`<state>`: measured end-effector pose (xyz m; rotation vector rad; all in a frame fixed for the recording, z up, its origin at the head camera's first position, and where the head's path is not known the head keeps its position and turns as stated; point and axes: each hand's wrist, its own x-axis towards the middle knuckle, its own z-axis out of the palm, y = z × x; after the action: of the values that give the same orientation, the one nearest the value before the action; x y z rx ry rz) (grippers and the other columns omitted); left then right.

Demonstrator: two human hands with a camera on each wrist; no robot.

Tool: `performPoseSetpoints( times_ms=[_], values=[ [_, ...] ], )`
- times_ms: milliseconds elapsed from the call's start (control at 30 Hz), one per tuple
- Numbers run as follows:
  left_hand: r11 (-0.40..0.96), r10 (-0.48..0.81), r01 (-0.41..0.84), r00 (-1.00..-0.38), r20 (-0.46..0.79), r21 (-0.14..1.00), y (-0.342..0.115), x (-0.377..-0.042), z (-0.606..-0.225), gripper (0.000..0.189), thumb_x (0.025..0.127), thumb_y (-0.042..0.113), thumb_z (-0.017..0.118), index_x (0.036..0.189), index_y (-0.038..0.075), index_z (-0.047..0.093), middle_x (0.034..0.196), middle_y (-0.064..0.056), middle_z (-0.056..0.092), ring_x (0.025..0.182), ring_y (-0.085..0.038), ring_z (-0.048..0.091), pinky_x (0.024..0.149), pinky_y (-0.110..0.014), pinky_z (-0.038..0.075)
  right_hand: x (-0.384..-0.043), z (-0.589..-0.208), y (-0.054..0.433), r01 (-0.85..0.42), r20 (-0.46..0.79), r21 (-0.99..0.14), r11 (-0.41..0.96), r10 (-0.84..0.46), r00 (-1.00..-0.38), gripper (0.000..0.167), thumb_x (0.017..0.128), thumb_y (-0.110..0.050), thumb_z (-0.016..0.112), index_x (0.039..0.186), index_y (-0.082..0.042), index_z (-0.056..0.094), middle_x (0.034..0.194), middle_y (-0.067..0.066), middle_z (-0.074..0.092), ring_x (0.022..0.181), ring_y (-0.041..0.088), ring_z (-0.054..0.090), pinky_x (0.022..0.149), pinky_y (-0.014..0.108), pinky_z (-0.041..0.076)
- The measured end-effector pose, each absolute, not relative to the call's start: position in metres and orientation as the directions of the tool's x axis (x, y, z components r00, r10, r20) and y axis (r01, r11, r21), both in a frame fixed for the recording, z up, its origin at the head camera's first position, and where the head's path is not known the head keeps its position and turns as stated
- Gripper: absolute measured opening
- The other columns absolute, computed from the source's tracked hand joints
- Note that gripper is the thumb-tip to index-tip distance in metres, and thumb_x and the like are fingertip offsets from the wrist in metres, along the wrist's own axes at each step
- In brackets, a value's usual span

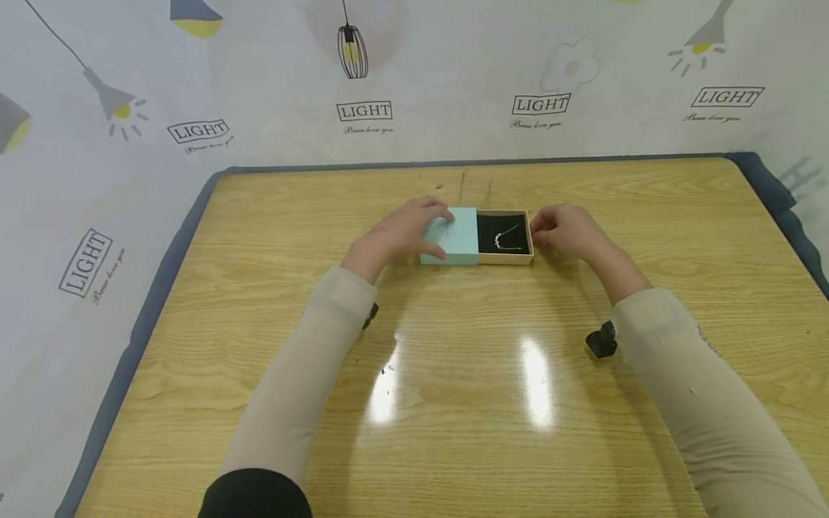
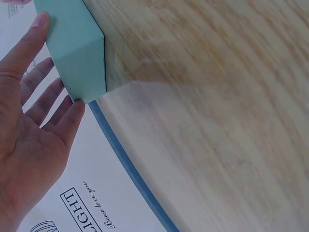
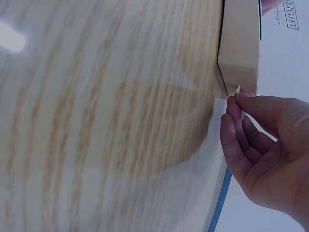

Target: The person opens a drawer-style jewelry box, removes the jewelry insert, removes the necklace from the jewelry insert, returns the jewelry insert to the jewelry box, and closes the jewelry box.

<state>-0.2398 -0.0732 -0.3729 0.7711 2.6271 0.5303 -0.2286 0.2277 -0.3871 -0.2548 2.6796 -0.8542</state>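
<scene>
Head view: the box (image 1: 465, 236) lies long axis crosswise, tray (image 1: 506, 260) pointing right.

The box sleeve (image 1: 465, 241) has a smooth, matt card finish, as does the drawer (image 1: 508, 260) to its right; the dark lining (image 1: 488, 221) may be foam or velvet, under a bright metal chain (image 1: 497, 241). The wood-grained table (image 1: 466, 309) is glossy, reflecting light.

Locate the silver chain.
In the head view, just right of centre, the silver chain lies on the black insert of the cream box drawer, between the light-blue box cover at its left and the right hand.
</scene>
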Motion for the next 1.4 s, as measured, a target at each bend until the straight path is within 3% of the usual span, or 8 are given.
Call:
performPoseSetpoints(
  times_ms=[1000,1400],
  values=[
    [0.782,0.573,0.446,-0.789,-0.221,0.435,-0.0735,-0.2416,-0.3754,0.069,0.083,0.041,0.079,0.143,0.023,0.050,0.160,-0.001,0.034,0.149,-0.023,0.030,0.126,-0.041,0.026,-0.2285,-0.3859,0.2293,-0.068,-0.250,-0.597,0.799,-0.266,-0.931,0.014,0.096,-0.007,0.060,0.105,0.002,0.065,0.097,0.018,0.069,0.087,0.026,0.061,0.072,0.029,0.047],
    [0.784,0.574,0.449,-0.788,-0.224,0.429,-0.0737,-0.2405,-0.3732,0.070,0.083,0.040,0.079,0.144,0.022,0.049,0.160,-0.001,0.034,0.149,-0.023,0.030,0.127,-0.040,0.026,-0.2273,-0.3834,0.2296,-0.064,-0.244,-0.580,0.812,-0.248,-0.938,0.017,0.097,-0.010,0.059,0.108,0.000,0.067,0.104,0.019,0.068,0.094,0.029,0.059,0.083,0.041,0.049]
  ],
)
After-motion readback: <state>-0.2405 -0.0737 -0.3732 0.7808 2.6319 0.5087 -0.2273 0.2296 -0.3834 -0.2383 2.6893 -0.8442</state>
